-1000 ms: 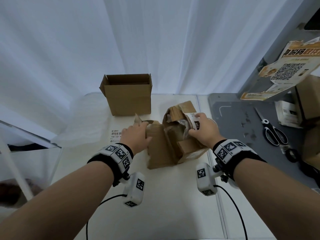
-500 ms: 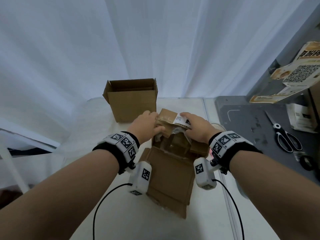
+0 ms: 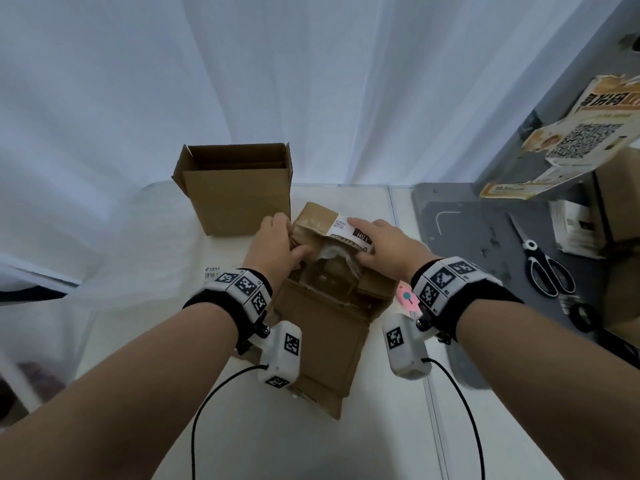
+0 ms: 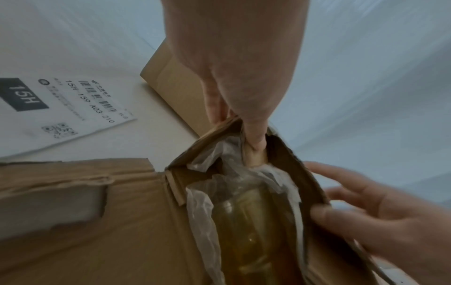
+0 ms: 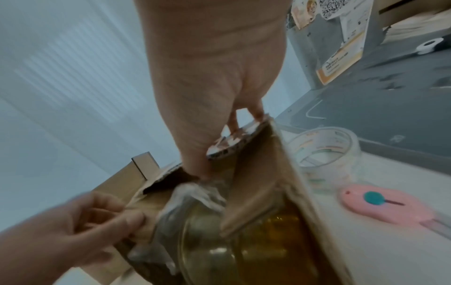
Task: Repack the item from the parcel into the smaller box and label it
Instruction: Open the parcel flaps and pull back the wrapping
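The torn brown parcel (image 3: 325, 327) lies on the white table with its far end pulled apart. My left hand (image 3: 277, 244) pinches the left flap of that opening (image 4: 251, 146). My right hand (image 3: 377, 244) grips the right flap, the one with the white shipping sticker (image 3: 353, 233), thumb inside (image 5: 195, 167). Inside lies a yellowish jar-like item (image 4: 253, 221) (image 5: 256, 250) wrapped in clear plastic. The smaller open cardboard box (image 3: 235, 188) stands upright behind the parcel. A loose printed label (image 4: 66, 108) lies flat left of the parcel, mostly hidden behind my left wrist in the head view.
A roll of clear tape (image 5: 327, 154) and a pink box cutter (image 5: 390, 206) lie on the table right of the parcel. Scissors (image 3: 547, 271) rest on the grey mat at the right. White curtains close off the back; cartons are stacked far right.
The parcel went from standing upright to lying flat with one panel spread toward me. Both hands shifted to the far end and pull its flaps apart, exposing the wrapped item.
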Demonstrator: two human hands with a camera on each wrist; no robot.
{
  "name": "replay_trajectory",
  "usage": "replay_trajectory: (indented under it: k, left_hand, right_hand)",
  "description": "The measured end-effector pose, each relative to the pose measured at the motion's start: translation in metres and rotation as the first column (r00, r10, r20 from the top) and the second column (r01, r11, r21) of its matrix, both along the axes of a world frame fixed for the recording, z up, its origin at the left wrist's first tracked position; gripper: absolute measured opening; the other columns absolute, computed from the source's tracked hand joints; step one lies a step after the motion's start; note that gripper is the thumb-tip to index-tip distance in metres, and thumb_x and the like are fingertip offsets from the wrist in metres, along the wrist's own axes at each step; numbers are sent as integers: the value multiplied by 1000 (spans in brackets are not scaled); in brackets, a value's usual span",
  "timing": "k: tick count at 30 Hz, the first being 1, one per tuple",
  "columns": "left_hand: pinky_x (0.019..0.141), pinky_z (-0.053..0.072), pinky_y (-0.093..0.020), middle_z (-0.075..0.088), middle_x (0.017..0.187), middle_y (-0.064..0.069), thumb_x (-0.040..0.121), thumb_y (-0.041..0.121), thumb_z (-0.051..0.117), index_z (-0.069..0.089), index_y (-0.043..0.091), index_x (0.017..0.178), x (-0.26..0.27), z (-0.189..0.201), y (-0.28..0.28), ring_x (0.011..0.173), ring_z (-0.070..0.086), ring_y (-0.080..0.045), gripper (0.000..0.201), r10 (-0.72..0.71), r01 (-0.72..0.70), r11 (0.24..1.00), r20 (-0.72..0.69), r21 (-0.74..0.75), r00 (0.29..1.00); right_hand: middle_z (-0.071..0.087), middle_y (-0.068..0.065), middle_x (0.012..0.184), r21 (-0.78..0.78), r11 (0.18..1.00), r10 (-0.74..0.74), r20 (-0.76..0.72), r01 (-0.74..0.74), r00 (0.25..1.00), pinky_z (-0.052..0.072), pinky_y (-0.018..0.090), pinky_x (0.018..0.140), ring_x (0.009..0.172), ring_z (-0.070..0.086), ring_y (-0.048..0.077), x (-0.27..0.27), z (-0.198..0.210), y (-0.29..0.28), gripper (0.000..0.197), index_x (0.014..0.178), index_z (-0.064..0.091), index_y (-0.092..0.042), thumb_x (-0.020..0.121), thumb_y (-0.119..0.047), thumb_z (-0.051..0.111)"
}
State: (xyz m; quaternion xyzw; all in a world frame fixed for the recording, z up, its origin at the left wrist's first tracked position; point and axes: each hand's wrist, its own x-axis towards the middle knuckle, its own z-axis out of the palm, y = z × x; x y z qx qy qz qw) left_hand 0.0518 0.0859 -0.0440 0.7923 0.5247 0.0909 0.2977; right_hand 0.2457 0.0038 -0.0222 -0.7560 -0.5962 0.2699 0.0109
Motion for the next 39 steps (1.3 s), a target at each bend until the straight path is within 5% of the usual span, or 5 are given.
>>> replay_trajectory:
  k: [5,13,18,30,39]
  left_hand:
    - [71,51,-30,61,86,-1,88,47,54,57,12,90,1,-3,-41,76,57,-17,35,29,-22,996,85,-90,996]
    - [78,57,-37,40,142,-5,43,76,69,29,23,143,42,-34,-74,122,49,-28,120,492,-194,649,212,-736,844]
    - [98,48,-40,62,119,-2,69,55,72,55,12,126,60,-32,-73,108,59,-21,73,490,-249,763,282,-597,825]
    - [59,38,-22,56,71,1,89,32,60,63,4,92,42,-32,-71,63,49,-10,28,255,-120,907,301,-403,919]
    - [67,46,-17,59,75,0,88,28,63,63,8,88,35,0,-62,67,51,-10,19,104,30,948,399,-315,911]
  right_hand:
    - [43,11,129,-3,995,-96,-16,95,995,44,39,95,112,49,28,14,-16,-30,72,149,6,-39,91,-35,50]
    - [56,9,124,134,965,-183,-261,223,948,45,34,97,111,53,22,24,-32,-42,66,137,40,-22,79,-34,70]
    - [58,6,120,181,948,-190,-334,261,923,44,26,90,104,54,15,30,-38,-48,66,133,46,-21,75,-35,74]
    - [52,-5,104,139,892,-319,-476,429,819,41,4,66,83,50,1,32,-39,-49,56,128,46,-13,81,-30,72]
    - [63,-1,107,152,775,-409,-620,614,670,57,43,84,96,64,15,55,-16,-50,57,121,54,-19,73,-36,78]
